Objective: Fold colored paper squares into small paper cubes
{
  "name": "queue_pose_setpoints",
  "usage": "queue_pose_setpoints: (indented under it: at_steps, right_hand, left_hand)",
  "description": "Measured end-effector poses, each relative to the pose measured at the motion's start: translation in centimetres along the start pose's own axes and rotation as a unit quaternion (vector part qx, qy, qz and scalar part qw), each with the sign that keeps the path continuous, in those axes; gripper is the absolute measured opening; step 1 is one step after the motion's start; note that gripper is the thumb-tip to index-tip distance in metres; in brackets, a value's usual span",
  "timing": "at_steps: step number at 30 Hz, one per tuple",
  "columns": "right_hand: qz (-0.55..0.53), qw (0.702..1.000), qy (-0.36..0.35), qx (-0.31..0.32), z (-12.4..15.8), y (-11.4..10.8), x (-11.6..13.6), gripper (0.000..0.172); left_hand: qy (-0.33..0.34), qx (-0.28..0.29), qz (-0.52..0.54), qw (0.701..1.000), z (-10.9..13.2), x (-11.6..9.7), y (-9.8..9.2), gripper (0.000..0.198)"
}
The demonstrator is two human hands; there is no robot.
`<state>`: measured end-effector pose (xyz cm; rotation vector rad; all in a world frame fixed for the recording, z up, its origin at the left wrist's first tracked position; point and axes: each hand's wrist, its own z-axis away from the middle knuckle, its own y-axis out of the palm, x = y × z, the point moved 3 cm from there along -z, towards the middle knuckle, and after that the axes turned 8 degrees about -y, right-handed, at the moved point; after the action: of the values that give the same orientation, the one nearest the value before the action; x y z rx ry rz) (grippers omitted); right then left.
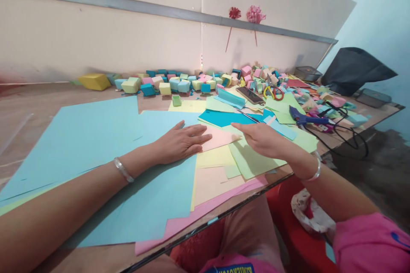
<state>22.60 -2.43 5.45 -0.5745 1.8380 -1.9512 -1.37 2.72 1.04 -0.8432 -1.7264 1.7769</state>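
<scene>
Pink paper (221, 137), folded to a point on its right side, lies near the front edge of the surface (38, 102), on top of a loose pile of yellow, green and light blue sheets (80, 140). The left hand (181, 141) rests flat on it, palm down, fingers stretched out and close together, gripping nothing. The right hand (261, 138) is open too, fingers apart and empty, just beside the pointed tip; whether it touches the tip I cannot tell. To my judgement the step in hand is the pressing of a fold: one hand pins the sheet while the other is at the folded edge. A clean crease calls for the left hand to keep the paper from sliding on the smooth sheets below, and for the edges to meet exactly before pressure is given. Farther back are a blue glue gun (301, 117), a phone (250, 94) and a row of paper cubes (166, 83).
</scene>
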Motion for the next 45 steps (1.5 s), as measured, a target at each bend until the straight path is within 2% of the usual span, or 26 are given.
queue_pose_setpoints:
  at_steps: [2,4,7,11,16,21,30,38,42,45]
  right_hand:
    - [0.060,0.997,0.033,0.025,0.2,0.6,0.4,0.060]
    - [0.094,0.993,0.014,0.070,0.3,1.8,1.7,0.060]
    - [0.116,0.988,0.012,0.099,0.4,3.3,3.1,0.063]
    - [0.125,0.985,0.032,0.118,0.7,3.7,2.8,0.065]
    - [0.113,0.987,0.048,0.107,1.0,3.3,2.0,0.065]
    - [0.145,0.982,0.036,0.113,1.1,3.4,2.6,0.061]
    - [0.142,0.980,0.067,0.124,0.9,3.1,2.8,0.064]
    - [0.169,0.970,0.122,0.123,2.4,3.2,0.2,0.065]
    - [0.195,0.976,0.077,0.054,2.2,2.5,0.5,0.064]
    - [0.188,0.981,0.020,0.045,1.6,2.4,1.4,0.057]
  left_hand:
    - [0.003,-0.005,0.001,1.000,0.0,0.0,0.0,0.049]
    - [0.003,-0.005,-0.002,1.000,0.0,0.0,0.0,0.049]
    - [-0.004,0.005,-0.007,1.000,-0.1,0.0,0.0,0.049]
    - [-0.007,0.011,-0.008,1.000,-0.2,-0.1,0.0,0.050]
    - [-0.006,0.010,-0.012,1.000,-0.2,-0.1,0.1,0.050]
    - [-0.002,0.008,-0.014,1.000,-0.2,0.0,0.2,0.051]
    - [0.000,-0.005,0.003,1.000,-0.1,0.1,0.1,0.050]
    - [0.013,-0.018,0.011,1.000,0.1,0.3,0.2,0.050]
    - [-0.001,0.000,0.007,1.000,0.1,0.2,0.1,0.050]
    - [-0.012,0.012,0.008,1.000,0.2,0.0,0.1,0.050]
